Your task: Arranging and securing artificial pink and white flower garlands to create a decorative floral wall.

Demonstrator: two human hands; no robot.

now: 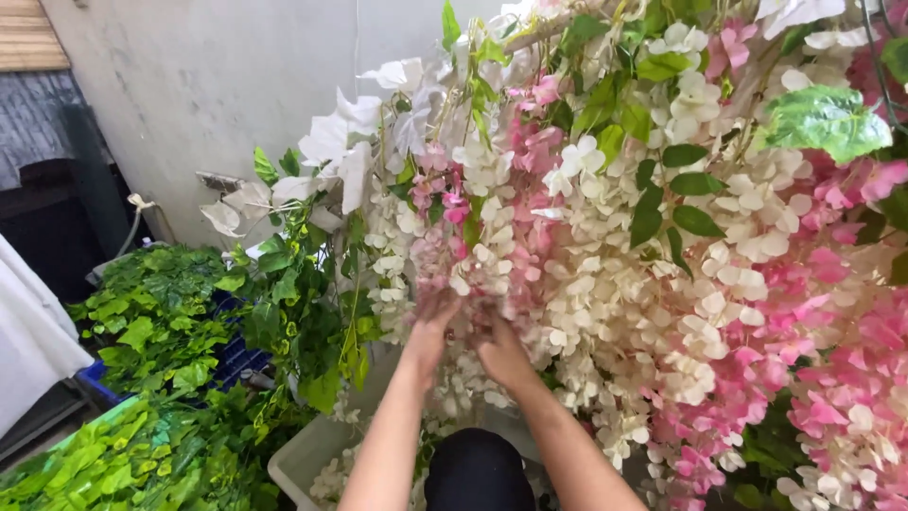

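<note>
A thick curtain of hanging artificial flower strands (662, 246), cream and pink with green leaves, fills the right and middle of the view. My left hand (427, 333) and my right hand (501, 352) are raised side by side into the lower ends of the strands. Both are closed around a cream and pink flower strand (463, 270) that hangs between them; the fingers are partly buried in the petals and blurred.
A pale plastic crate (307, 459) with cream blossoms stands below my arms. Heaps of green artificial leaf garlands (156, 312) lie to the left, some in a blue crate (95, 378). A plastered wall (218, 85) is behind, white cloth (28, 341) at far left.
</note>
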